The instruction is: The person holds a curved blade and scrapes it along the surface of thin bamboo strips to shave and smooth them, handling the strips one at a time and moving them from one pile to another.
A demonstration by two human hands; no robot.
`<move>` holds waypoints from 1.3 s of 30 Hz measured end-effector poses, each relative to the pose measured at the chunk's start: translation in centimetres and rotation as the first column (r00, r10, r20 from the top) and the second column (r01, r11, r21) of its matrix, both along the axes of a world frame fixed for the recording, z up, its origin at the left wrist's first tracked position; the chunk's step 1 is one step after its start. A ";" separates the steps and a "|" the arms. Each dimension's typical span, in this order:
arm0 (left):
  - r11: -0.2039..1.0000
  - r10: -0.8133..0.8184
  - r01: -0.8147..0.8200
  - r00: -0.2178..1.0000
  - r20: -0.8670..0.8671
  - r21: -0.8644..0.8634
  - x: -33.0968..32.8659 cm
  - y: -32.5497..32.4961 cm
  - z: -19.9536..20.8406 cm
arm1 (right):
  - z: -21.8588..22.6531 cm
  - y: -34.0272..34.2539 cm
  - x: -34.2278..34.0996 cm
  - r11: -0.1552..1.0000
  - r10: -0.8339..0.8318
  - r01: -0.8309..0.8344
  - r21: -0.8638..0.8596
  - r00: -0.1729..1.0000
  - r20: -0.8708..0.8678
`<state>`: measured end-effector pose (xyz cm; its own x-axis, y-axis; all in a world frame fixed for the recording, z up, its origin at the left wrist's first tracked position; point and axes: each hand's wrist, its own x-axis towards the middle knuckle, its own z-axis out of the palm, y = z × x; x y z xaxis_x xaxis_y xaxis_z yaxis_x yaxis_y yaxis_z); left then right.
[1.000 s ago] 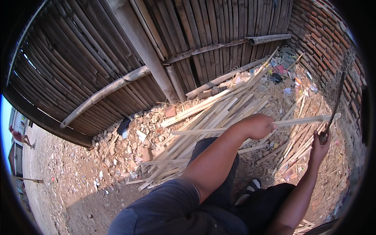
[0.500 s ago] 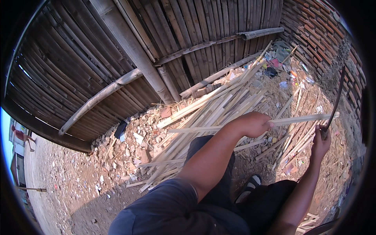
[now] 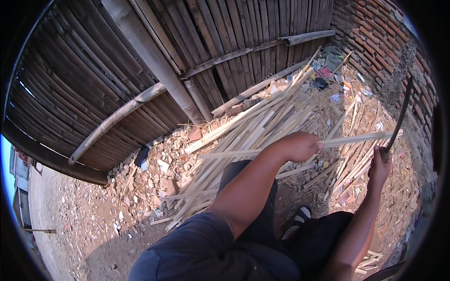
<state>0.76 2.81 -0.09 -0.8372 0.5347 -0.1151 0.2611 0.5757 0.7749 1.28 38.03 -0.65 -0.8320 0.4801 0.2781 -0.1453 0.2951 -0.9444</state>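
My left hand (image 3: 301,146) is closed round a long pale bamboo strip (image 3: 358,139), which lies roughly level and reaches out on both sides of the fist. The handle of a long, dark, slightly curved machete (image 3: 400,117) is in my right hand (image 3: 380,165). Its blade points up and away, crossing the strip close to the right end; whether blade and strip touch I cannot tell. Beneath my left arm, a heap of similar bamboo strips (image 3: 255,136) slants across the ground.
A dark slatted bamboo wall (image 3: 112,70) with a thick pole (image 3: 157,58) rises on the far side. At the right stands a brick wall (image 3: 375,44). Rubble (image 3: 164,180), litter (image 3: 323,77) and thinner strips (image 3: 361,164) cover the ground. My sandalled foot (image 3: 300,219) is below.
The view has shifted slightly. Both hands keep their grips, with the machete still across the strip's right end. A person at the far left edge is no longer visible.
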 end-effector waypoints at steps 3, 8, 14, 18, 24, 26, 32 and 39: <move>1.000 -0.001 0.002 1.000 -0.020 0.008 -0.1 -0.1 -0.7 | -0.3 0.6 -0.2 1.000 0.014 -0.014 -0.016 1.000 -0.013; 1.000 -0.001 0.001 1.000 0.003 0.003 -0.3 -0.5 -0.4 | 1.1 -1.9 0.3 1.000 0.006 -0.006 -0.027 1.000 -0.012; 0.998 0.040 -0.036 0.996 -0.085 0.055 -0.3 -0.4 -1.3 | 1.0 -1.8 0.5 0.999 0.044 -0.044 -0.008 0.999 -0.027; 0.998 0.042 -0.037 0.995 -0.092 0.055 -0.2 -0.6 -1.1 | 1.2 -2.0 0.8 0.997 0.061 -0.062 -0.045 0.998 -0.019; 0.997 0.052 -0.050 0.998 -0.024 0.055 0.0 -0.6 -0.3 | 1.6 -2.1 1.0 0.996 0.077 -0.077 -0.045 0.997 -0.007; 0.997 0.067 -0.066 0.998 -0.007 0.035 0.2 -0.8 0.2 | 1.9 -2.4 1.1 0.996 0.077 -0.075 -0.057 0.997 0.019; 0.997 0.072 -0.072 0.997 0.012 0.026 0.1 -0.6 -0.2 | 2.0 -2.2 1.3 0.997 0.069 -0.068 -0.035 0.997 0.030; 0.999 0.035 -0.035 0.999 0.027 0.018 -0.1 -0.9 -0.6 | 2.1 -2.2 1.3 0.995 0.025 -0.023 -0.097 1.000 0.016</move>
<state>0.65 1.91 -0.67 -0.8521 0.5074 -0.1280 0.2201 0.5693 0.7921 2.55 35.84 1.44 -0.8477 0.4842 0.2170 -0.1351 0.1986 -0.9707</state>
